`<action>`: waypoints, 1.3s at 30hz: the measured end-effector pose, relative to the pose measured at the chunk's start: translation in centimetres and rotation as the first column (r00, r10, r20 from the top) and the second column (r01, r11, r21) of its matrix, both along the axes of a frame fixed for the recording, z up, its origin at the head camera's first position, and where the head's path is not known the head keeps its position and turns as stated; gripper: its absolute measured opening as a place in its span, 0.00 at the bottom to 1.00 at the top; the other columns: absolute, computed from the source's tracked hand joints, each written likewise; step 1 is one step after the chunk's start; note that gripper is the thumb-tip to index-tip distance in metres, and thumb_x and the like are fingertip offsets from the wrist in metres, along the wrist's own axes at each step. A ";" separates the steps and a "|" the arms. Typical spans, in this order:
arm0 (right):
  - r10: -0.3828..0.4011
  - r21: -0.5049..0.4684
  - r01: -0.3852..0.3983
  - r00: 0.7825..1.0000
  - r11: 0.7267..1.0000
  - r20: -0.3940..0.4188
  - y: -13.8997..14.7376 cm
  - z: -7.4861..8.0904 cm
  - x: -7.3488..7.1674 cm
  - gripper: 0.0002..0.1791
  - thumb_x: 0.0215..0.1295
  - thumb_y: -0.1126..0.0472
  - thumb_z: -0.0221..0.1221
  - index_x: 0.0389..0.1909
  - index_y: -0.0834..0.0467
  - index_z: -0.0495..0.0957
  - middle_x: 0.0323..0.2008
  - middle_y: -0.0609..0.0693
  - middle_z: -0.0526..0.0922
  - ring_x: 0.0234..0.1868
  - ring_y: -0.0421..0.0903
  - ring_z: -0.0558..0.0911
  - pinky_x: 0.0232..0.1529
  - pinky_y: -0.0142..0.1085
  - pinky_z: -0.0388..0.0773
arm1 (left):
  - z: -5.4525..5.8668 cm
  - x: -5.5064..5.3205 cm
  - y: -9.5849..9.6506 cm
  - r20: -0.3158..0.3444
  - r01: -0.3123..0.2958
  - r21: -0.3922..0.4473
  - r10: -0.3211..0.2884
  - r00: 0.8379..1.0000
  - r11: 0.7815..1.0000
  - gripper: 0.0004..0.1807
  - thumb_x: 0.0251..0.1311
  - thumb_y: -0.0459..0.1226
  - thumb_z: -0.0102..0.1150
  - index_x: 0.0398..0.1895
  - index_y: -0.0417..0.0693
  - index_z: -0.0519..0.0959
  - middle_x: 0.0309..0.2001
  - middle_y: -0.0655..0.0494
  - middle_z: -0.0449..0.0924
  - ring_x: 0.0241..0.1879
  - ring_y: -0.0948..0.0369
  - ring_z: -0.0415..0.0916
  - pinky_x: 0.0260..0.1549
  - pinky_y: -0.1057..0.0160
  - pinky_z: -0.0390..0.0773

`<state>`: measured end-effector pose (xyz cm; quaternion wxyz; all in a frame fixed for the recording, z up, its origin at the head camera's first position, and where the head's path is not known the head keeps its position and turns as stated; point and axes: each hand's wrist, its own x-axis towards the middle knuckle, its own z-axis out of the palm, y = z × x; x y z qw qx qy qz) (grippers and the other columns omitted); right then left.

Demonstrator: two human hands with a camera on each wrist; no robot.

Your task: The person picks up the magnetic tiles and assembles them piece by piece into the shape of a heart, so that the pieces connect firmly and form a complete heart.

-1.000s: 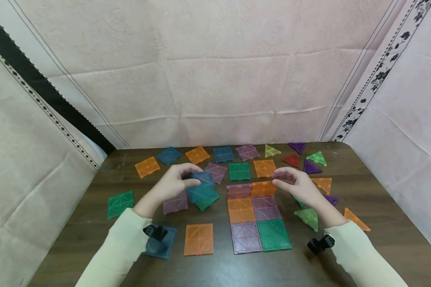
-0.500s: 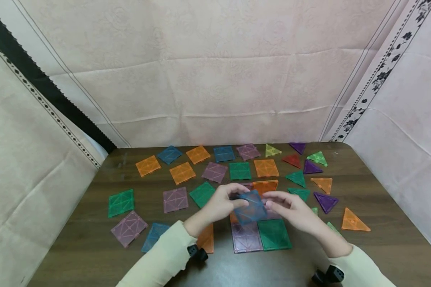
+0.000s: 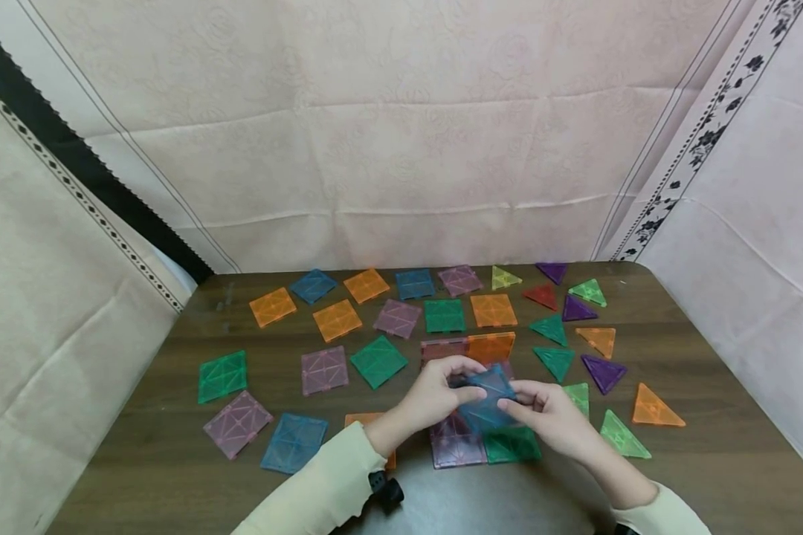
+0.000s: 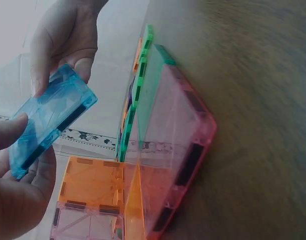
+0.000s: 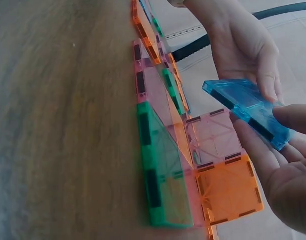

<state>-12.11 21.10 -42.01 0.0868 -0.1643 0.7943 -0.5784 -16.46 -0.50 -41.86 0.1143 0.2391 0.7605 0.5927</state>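
A translucent blue square magnetic tile (image 3: 487,401) is held above a flat block of joined tiles. My left hand (image 3: 442,394) pinches its left side, thumb on the face and fingers beneath. On the opposite side my right hand (image 3: 552,416) pinches the same tile. The wrist views show the blue tile (image 4: 50,120) tilted and raised above the joined tiles. Below it lie a purple tile (image 3: 456,444) and a green tile (image 3: 511,446); the hands and blue tile partly hide the block. At its back edge an orange tile (image 3: 491,347) and a purple tile (image 3: 444,348) stand upright.
Loose square tiles lie left and behind, including a blue one (image 3: 294,443), a purple one (image 3: 239,423) and a green one (image 3: 378,362). Triangular tiles, such as an orange one (image 3: 656,407), are scattered right. A pale cloth (image 3: 401,148) hangs behind the wooden table (image 3: 140,461).
My left hand has carried the blue tile rightward from over the loose green tile to above the block. My right hand has left the upright orange tile and come down to grip the blue one.
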 end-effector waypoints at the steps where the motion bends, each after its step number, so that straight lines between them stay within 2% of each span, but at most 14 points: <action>1: -0.007 0.003 0.007 1.000 1.000 -0.008 0.1 0.0 0.0 0.18 0.69 0.64 0.56 0.52 0.73 0.75 0.40 0.64 0.84 0.36 0.38 0.84 0.37 0.33 0.82 | -0.1 0.0 -0.1 0.013 -0.004 0.007 0.004 1.000 1.000 0.14 0.59 0.34 0.65 0.48 0.43 0.81 0.46 0.50 0.82 0.45 0.59 0.77 0.42 0.67 0.76; 6: -0.136 0.071 0.140 0.989 0.988 -0.053 1.3 0.2 -0.5 0.17 0.68 0.62 0.58 0.50 0.71 0.77 0.38 0.60 0.85 0.33 0.37 0.84 0.34 0.36 0.82 | -0.7 0.1 -1.2 0.068 -0.018 0.003 0.018 0.997 1.000 0.21 0.57 0.34 0.67 0.55 0.41 0.78 0.51 0.46 0.81 0.50 0.52 0.77 0.48 0.60 0.77; 8: -0.203 0.116 0.210 0.977 0.971 -0.064 2.0 0.3 -0.8 0.17 0.67 0.60 0.59 0.49 0.70 0.78 0.35 0.58 0.86 0.31 0.38 0.84 0.33 0.37 0.82 | -1.0 0.2 -1.7 0.062 0.000 -0.073 0.005 0.998 0.997 0.24 0.57 0.36 0.67 0.58 0.41 0.77 0.54 0.46 0.79 0.54 0.51 0.76 0.52 0.56 0.76; 10: -0.257 0.168 0.267 0.963 0.949 -0.080 2.8 0.5 -1.1 0.17 0.68 0.59 0.59 0.49 0.69 0.79 0.35 0.58 0.86 0.30 0.39 0.85 0.32 0.37 0.82 | -1.3 0.5 -2.2 0.040 0.055 -0.182 -0.049 0.998 0.982 0.29 0.57 0.39 0.68 0.61 0.41 0.74 0.59 0.47 0.76 0.59 0.52 0.72 0.56 0.53 0.73; 12: -0.304 0.224 0.316 0.949 0.922 -0.089 3.4 0.6 -1.5 0.20 0.68 0.57 0.58 0.52 0.69 0.78 0.37 0.59 0.86 0.31 0.41 0.85 0.33 0.35 0.81 | -1.4 0.8 -2.7 0.000 0.134 -0.313 -0.141 0.990 0.940 0.34 0.56 0.42 0.69 0.66 0.43 0.70 0.64 0.49 0.71 0.64 0.53 0.66 0.61 0.53 0.68; 14: -0.342 0.271 0.355 0.935 0.895 -0.095 3.9 0.8 -1.9 0.22 0.69 0.54 0.58 0.53 0.69 0.77 0.40 0.60 0.86 0.34 0.44 0.86 0.34 0.33 0.80 | -1.5 1.1 -3.0 -0.025 0.213 -0.435 -0.249 0.968 0.875 0.38 0.56 0.45 0.68 0.69 0.46 0.67 0.69 0.50 0.65 0.69 0.54 0.60 0.64 0.54 0.65; 16: -0.370 0.309 0.383 0.923 0.870 -0.103 4.2 0.9 -2.3 0.24 0.68 0.53 0.58 0.54 0.69 0.77 0.41 0.61 0.86 0.36 0.47 0.86 0.34 0.32 0.80 | -1.5 1.5 -3.2 -0.050 0.265 -0.539 -0.345 0.937 0.799 0.40 0.56 0.47 0.67 0.71 0.48 0.64 0.72 0.51 0.60 0.71 0.54 0.55 0.66 0.54 0.61; 17: -0.379 0.320 0.392 0.919 0.862 -0.104 4.2 0.9 -2.5 0.25 0.68 0.52 0.58 0.54 0.70 0.77 0.42 0.62 0.86 0.36 0.48 0.86 0.34 0.32 0.80 | -1.5 1.6 -3.3 -0.065 0.277 -0.586 -0.384 0.921 0.762 0.40 0.57 0.48 0.67 0.71 0.49 0.64 0.72 0.51 0.58 0.72 0.53 0.53 0.67 0.54 0.60; 19: -0.388 0.324 0.398 0.916 0.858 -0.099 4.3 0.9 -2.9 0.24 0.68 0.54 0.58 0.53 0.71 0.76 0.41 0.63 0.85 0.34 0.50 0.87 0.32 0.35 0.81 | -1.6 1.9 -3.4 -0.080 0.278 -0.655 -0.431 0.899 0.702 0.39 0.57 0.49 0.67 0.71 0.50 0.65 0.73 0.52 0.57 0.73 0.52 0.51 0.67 0.54 0.60; 22: -0.383 0.324 0.394 0.918 0.860 -0.099 4.3 0.6 -3.3 0.24 0.68 0.58 0.58 0.54 0.74 0.74 0.39 0.65 0.85 0.28 0.51 0.86 0.28 0.37 0.81 | -1.7 2.2 -3.5 -0.115 0.253 -0.715 -0.467 0.877 0.652 0.35 0.56 0.46 0.68 0.68 0.50 0.69 0.73 0.52 0.57 0.73 0.51 0.50 0.67 0.54 0.59; 26: -0.357 0.387 0.394 0.919 0.834 -0.166 4.3 0.1 -3.9 0.23 0.67 0.61 0.57 0.55 0.76 0.73 0.39 0.67 0.84 0.25 0.48 0.85 0.25 0.35 0.80 | -1.7 2.4 -3.6 -0.140 0.229 -0.743 -0.482 0.865 0.628 0.31 0.56 0.43 0.68 0.65 0.51 0.73 0.73 0.52 0.58 0.73 0.51 0.51 0.67 0.55 0.59; 30: -0.324 0.442 0.391 0.920 0.807 -0.222 3.8 -0.4 -4.2 0.21 0.65 0.62 0.58 0.51 0.75 0.76 0.32 0.63 0.86 0.22 0.45 0.83 0.25 0.35 0.78 | -1.7 2.5 -3.6 -0.150 0.221 -0.753 -0.489 0.860 0.619 0.30 0.56 0.43 0.68 0.64 0.53 0.74 0.73 0.53 0.58 0.73 0.52 0.51 0.67 0.56 0.59; 34: -0.319 0.440 0.384 0.923 0.812 -0.217 2.9 -0.7 -4.5 0.19 0.64 0.63 0.57 0.50 0.72 0.78 0.24 0.54 0.85 0.19 0.43 0.81 0.20 0.35 0.74 | -1.8 2.4 -3.6 -0.156 0.219 -0.754 -0.492 0.857 0.620 0.30 0.56 0.43 0.68 0.64 0.52 0.74 0.73 0.53 0.58 0.73 0.52 0.52 0.68 0.56 0.58; 39: -0.300 0.438 0.405 0.908 0.802 -0.291 1.7 -0.9 -4.7 0.17 0.62 0.62 0.59 0.48 0.71 0.79 0.21 0.51 0.82 0.15 0.42 0.74 0.15 0.33 0.68 | -1.9 2.3 -3.7 -0.167 0.217 -0.751 -0.496 0.852 0.624 0.30 0.56 0.43 0.68 0.63 0.52 0.75 0.72 0.52 0.59 0.73 0.51 0.52 0.68 0.56 0.58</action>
